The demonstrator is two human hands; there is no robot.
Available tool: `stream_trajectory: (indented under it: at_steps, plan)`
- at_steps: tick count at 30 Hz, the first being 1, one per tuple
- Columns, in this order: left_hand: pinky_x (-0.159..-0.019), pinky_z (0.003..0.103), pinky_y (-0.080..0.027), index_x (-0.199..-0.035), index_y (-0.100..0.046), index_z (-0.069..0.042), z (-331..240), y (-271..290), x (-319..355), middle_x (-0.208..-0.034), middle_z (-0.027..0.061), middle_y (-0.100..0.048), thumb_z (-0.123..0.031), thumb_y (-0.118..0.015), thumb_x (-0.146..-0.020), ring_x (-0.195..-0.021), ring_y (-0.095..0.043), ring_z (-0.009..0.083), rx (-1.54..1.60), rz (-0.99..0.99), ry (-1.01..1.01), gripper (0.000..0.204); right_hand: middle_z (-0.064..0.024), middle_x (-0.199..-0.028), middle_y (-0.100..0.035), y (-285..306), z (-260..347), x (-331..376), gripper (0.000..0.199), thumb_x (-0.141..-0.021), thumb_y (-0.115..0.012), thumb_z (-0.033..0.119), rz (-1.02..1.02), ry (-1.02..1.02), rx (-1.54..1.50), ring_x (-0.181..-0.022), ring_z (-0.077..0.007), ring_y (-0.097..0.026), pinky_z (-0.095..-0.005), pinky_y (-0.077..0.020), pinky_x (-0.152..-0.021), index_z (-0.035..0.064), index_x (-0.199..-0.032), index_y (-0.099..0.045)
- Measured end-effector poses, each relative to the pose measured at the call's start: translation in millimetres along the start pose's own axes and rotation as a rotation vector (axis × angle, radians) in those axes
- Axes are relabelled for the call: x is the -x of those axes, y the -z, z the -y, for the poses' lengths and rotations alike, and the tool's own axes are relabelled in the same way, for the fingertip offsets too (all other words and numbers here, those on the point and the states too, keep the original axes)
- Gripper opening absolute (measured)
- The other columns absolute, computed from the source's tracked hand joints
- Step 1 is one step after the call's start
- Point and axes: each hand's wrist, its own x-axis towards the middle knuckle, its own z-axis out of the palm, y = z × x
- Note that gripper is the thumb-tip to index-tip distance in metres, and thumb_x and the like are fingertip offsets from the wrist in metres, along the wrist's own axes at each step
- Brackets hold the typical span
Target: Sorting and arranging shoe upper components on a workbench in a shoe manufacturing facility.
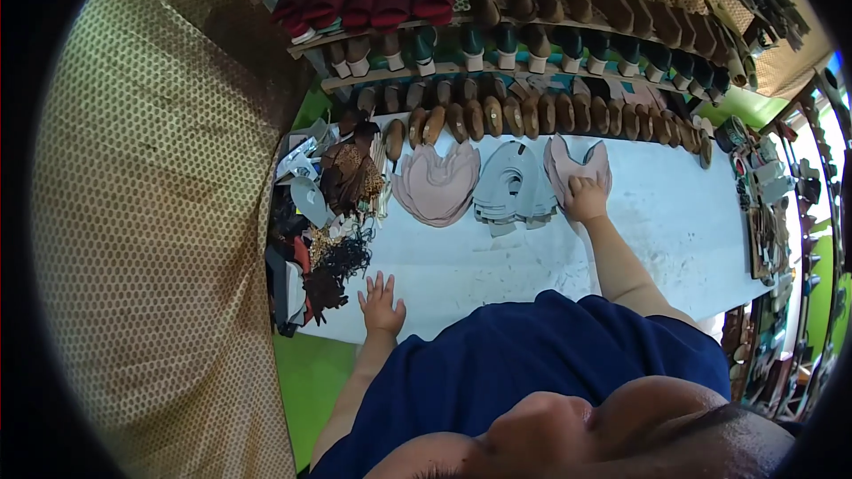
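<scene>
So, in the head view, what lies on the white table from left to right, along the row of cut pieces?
Heap of dark scraps and cords → pink pile of cut pieces → grey pile → pinkish pile with the right hand resting on it → bare table top.

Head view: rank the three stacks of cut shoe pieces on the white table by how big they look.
1. Tan stack, the broadest.
2. Grey stack, slightly smaller.
3. Pink stack, partly hidden under the right hand, so its rank is unsure.
</scene>
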Motion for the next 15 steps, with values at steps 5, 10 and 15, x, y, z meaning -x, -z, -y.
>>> stream_trajectory:
  at_steps: [5, 10, 15]
  plan:
    - [-0.119, 0.061, -0.009, -0.149, -0.044, -0.018, 0, 0, -4, -0.162, 0.0101, -0.028, -0.026, -0.061, -0.084, -0.151, -0.018, 0.0344, -0.024, -0.009, -0.012, 0.067, -0.0129, -0.114, -0.068, 4, 76, -49, 0.034, -0.086, -0.061, 0.022, -0.016, 0.018, -0.314, -0.105, -0.0296, -0.064, -0.0566, -0.0329, -0.108, 0.0079, -0.117, -0.064]
    - [-0.119, 0.061, -0.009, -0.149, -0.044, -0.02, 2, -5, -9, -0.162, 0.0084, -0.028, -0.028, -0.062, -0.084, -0.151, -0.019, 0.034, -0.051, -0.009, -0.023, 0.067, -0.0136, -0.133, -0.06, -18, 196, -69, 0.038, -0.082, -0.065, 0.023, 0.104, 0.586, -0.463, -0.124, -0.0308, -0.056, -0.053, -0.0398, -0.106, 0.0049, -0.116, -0.063]
    - [-0.119, 0.061, -0.009, -0.148, -0.045, -0.021, 4, -6, -5, -0.162, 0.0076, -0.029, -0.028, -0.061, -0.084, -0.151, -0.019, 0.0337, -0.031, -0.03, -0.021, 0.067, -0.0097, -0.137, -0.058, -58, 258, -62, 0.038, -0.083, -0.064, 0.025, 0.003, 0.745, -0.411, -0.134, -0.0304, -0.049, -0.0529, -0.0386, -0.109, 0.0073, -0.116, -0.064]
